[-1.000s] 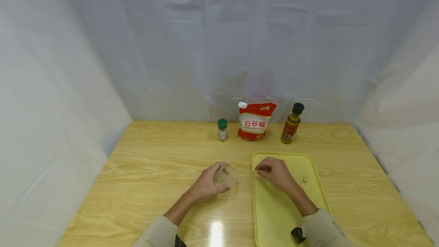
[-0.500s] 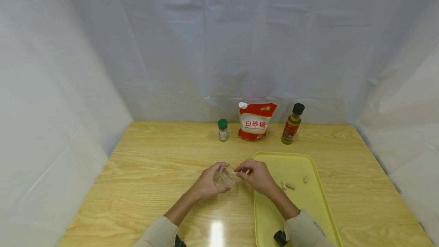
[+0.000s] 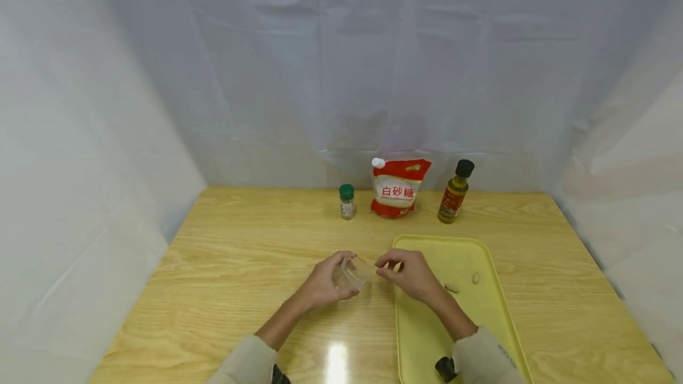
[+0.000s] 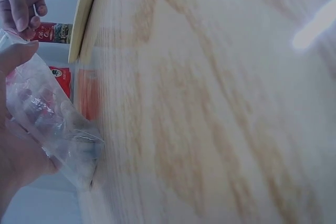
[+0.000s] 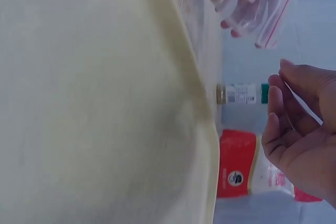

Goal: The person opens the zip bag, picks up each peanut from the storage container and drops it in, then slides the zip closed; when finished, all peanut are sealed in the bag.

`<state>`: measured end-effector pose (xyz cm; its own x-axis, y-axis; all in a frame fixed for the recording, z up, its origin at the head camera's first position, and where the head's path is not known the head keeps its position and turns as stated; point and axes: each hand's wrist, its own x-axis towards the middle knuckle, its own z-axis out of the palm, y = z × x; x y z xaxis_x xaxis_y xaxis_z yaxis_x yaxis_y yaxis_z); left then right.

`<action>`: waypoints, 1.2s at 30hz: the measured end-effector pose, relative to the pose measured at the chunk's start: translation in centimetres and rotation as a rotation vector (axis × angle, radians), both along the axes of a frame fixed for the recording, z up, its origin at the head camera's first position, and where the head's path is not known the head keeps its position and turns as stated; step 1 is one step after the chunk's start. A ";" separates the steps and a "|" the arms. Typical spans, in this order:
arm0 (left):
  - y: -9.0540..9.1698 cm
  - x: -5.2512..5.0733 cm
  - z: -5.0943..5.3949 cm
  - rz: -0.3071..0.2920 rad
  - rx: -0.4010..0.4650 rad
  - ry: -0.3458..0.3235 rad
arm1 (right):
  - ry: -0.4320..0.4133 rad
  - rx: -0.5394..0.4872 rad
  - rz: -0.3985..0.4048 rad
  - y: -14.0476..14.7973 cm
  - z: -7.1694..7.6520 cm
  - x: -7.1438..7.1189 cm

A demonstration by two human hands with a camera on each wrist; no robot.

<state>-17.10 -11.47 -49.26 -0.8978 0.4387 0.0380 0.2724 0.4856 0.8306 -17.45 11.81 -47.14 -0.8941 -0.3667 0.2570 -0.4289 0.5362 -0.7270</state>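
My left hand [image 3: 322,284] grips a clear zip bag [image 3: 353,276] above the table, its mouth turned toward the right hand. Pale lumpy pieces, seemingly peanuts, lie in the bottom of the bag [image 4: 58,114] in the left wrist view. Just right of the bag mouth and apart from it is my right hand [image 3: 409,274], over the left edge of the yellow tray [image 3: 427,339]. The right wrist view shows the right fingers loosely bent with nothing between them. Unshelled peanuts [image 3: 475,278] lie on the tray; the right hand may hide others.
Along the back of the table stand a green-capped spice jar [image 3: 347,202], a red and white sugar pouch [image 3: 397,188] and a black-capped oil bottle [image 3: 452,193]. White sheeting [image 3: 320,76] encloses the table's back and sides.
The right hand went from the tray's left edge to the bag mouth with a small pale piece, probably a peanut, then drew back rightward without it. The left hand and bag stayed in place.
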 end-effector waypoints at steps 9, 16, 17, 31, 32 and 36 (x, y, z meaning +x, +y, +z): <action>0.0 -0.1 0.0 0.004 0.007 0.014 | -0.095 0.057 -0.041 3.6 -0.4 -0.3; 0.0 -0.1 -0.2 0.004 -0.006 0.004 | -0.124 0.098 -0.064 5.9 -0.3 -0.1; 0.0 -0.1 -0.2 0.003 -0.004 0.003 | -0.131 0.106 -0.070 6.2 -0.4 0.0; -0.2 0.0 -0.1 -0.006 -0.006 0.017 | -0.217 0.209 -0.128 10.5 -0.8 0.6; -0.2 0.0 -0.1 -0.007 -0.008 0.018 | -0.217 0.218 -0.130 10.7 -0.8 0.6; -0.2 0.1 -0.1 -0.010 -0.011 0.023 | -0.219 0.276 -0.155 11.0 -0.7 0.9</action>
